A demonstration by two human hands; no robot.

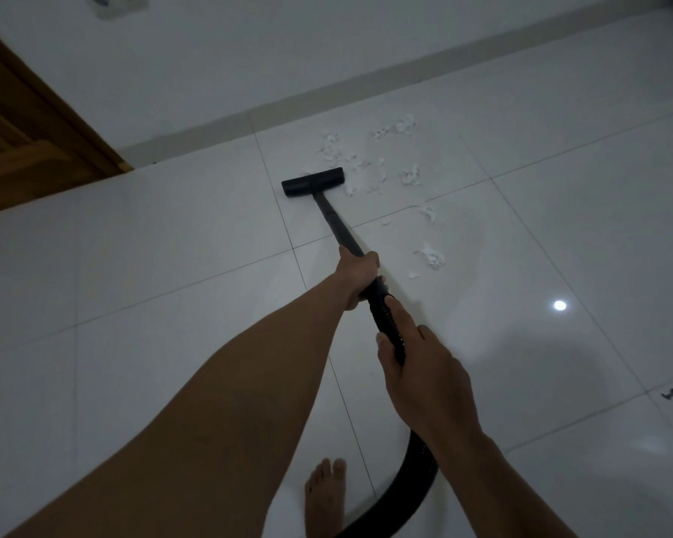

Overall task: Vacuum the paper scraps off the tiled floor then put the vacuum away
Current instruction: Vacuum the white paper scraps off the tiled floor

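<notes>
Left hand [360, 275] grips the black wand [337, 223] at its upper end, fingers wrapped round the tube. Right hand [420, 366] holds the ribbed hose [416, 471] just behind the left hand, thumb curled on the near side and index finger laid along the top. The two hands sit near each other on the same line, not touching.

The floor head [313, 181] rests flat on the tiled floor [133, 285] at the wand's far end, well ahead of both hands. Paper scraps [366, 165] lie scattered beyond and to the right of the floor head, the nearest just beside its right end. A few more lie right of the wand, near the left hand.

The hose curves down behind the right wrist and leaves view at the bottom edge. A bare foot [325, 498] stands just left of it. A wooden door [24, 141] stands at far left. A small dark speck [668, 394] lies on the floor at right.
</notes>
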